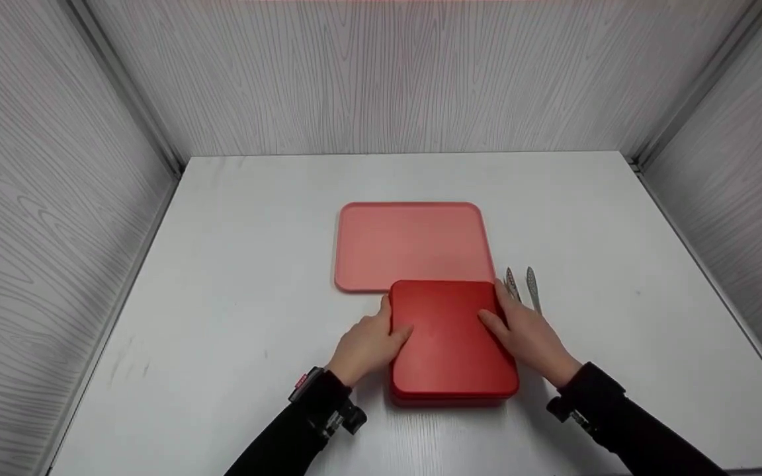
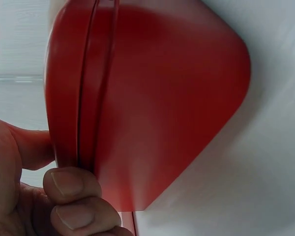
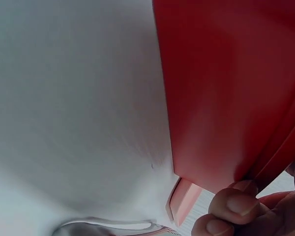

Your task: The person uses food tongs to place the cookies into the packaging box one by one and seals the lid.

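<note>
A red rectangular box with a lid [image 1: 454, 344] rests on the white table, its front side towards me. My left hand [image 1: 369, 345] grips its left side, thumb over the lid's top edge and fingers against the lid seam; the box's side wall [image 2: 152, 108] fills much of the left wrist view. On the opposite side, my right hand [image 1: 530, 337] holds the box, thumb on top and fingertips [image 3: 242, 202] under the lid's rim. Behind it lies a flat pink tray [image 1: 414, 241], whose front right part is covered by the box.
Metal cutlery with patterned handles [image 1: 533, 287] lies just right of the tray, its lower ends hidden behind my right hand. Wood-grain panels stand along the left, the back [image 1: 381, 79] and the right of the white table [image 1: 242, 264].
</note>
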`<state>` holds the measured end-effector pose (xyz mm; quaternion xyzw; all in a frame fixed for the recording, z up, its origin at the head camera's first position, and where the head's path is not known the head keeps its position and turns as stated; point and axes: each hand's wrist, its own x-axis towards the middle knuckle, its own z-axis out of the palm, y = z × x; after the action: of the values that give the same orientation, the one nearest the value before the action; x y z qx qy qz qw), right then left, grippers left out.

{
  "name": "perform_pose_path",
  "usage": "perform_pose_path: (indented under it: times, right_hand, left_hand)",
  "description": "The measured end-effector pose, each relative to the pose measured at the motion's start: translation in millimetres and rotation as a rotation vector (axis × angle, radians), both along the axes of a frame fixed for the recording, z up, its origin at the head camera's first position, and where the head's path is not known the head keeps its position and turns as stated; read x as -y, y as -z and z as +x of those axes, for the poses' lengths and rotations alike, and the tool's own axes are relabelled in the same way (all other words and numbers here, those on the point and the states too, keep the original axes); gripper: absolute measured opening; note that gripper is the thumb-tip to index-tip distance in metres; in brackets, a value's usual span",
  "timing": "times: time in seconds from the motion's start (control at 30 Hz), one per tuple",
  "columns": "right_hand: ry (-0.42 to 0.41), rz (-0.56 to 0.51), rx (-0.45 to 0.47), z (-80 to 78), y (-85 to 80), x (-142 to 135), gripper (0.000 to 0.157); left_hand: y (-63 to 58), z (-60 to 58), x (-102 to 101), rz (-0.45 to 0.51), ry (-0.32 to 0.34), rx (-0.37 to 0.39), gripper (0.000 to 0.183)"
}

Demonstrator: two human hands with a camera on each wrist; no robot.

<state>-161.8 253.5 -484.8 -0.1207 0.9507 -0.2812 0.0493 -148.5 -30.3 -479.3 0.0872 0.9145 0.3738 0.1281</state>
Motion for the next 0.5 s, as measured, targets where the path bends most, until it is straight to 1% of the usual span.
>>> perform_pose_path:
  times: [0.13, 0.3, 0.4, 0.5]
  right_hand:
    - [0.0, 0.016, -0.023, 4.3, -0.3, 1, 0.075]
    - [-0.012, 0.059, -0.064, 11.0, -0.4, 2, 0.075]
    - [-0.02, 0.071, -0.079, 11.6, 0.2, 2, 0.075]
    - [-0.018, 0.052, -0.07, 9.9, 0.4, 2, 0.074]
  left_hand:
    - [0.1, 3.7, 0, -0.024, -0.01, 0.002, 0.076]
    - [3.0, 8.8, 0, -0.048, -0.012, -0.005, 0.077]
    - [5.4, 10.7, 0, -0.037, -0.012, -0.008, 0.077]
    - [6.7, 10.1, 0, -0.004, -0.013, -0.02, 0.076]
